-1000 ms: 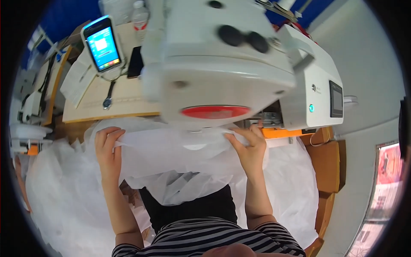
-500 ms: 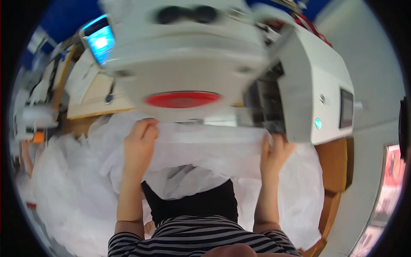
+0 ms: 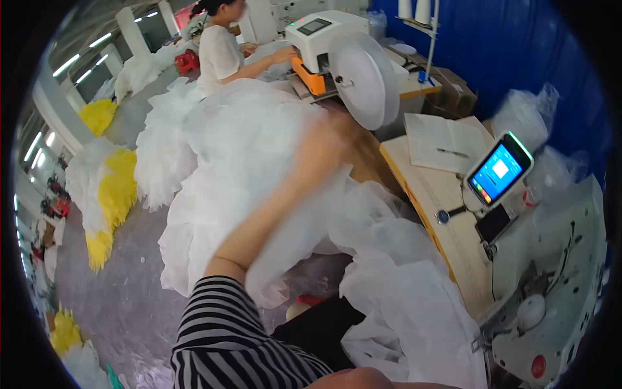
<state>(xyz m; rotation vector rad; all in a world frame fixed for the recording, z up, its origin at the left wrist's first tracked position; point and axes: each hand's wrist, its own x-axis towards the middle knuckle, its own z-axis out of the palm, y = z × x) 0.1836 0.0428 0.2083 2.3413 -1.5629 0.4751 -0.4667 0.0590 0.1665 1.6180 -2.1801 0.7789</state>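
Observation:
My left arm, in a striped sleeve, reaches up and forward over a big heap of white, sheer, ruffled fabric point(image 3: 240, 129). My left hand point(image 3: 324, 146) is smeared by motion, so its fingers do not show clearly. It lies over or against the far right side of the heap, and I cannot tell whether it grips any cloth. More white fabric point(image 3: 408, 292) trails down to the right, beside and over my dark trousers. My right hand is out of the picture.
A wooden table point(image 3: 424, 214) on the right bears an open notebook point(image 3: 447, 142), a wristwatch point(image 3: 447, 215) and a lit screen device point(image 3: 499, 172). Part of a pale machine point(image 3: 551, 311) stands lower right. Beyond, a co-worker point(image 3: 220, 55) works at a machine with a white reel point(image 3: 366, 81). Yellow fabric point(image 3: 116, 185) lies left.
The view has swung left, away from the pale machine. Both hands were at a strip of white fabric before it; now the left reaches over the heap and the right is out of view.

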